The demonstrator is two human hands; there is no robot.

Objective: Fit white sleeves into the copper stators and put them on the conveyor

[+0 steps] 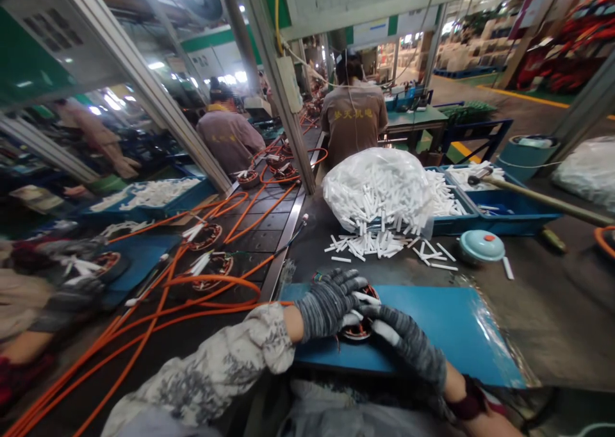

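Observation:
A round motor stator (pixel 359 330) with copper windings lies on a blue mat (pixel 432 325) in front of me. My left hand (pixel 332 301), in a grey knitted glove with pale fingertips, reaches over its left and upper side, fingers bent and closed against it. From the right, my right hand (pixel 406 334), gloved alike, has its fingers drawn together at the stator's right rim. White pieces show between the hands, but glove tips and sleeves are hard to tell apart there. What exactly the right fingertips pinch is hidden. Thin wires stick out on the stator's left.
A clear bag (pixel 379 187) of white sleeves spills onto the bench, beside blue bins (pixel 512 209) and a round light-blue lidded container (pixel 482 246). Orange cables (pixel 192 302) cross the conveyor (pixel 269 222), which carries other stators (pixel 214 270). A co-worker's gloved hands (pixel 72 289) work at left.

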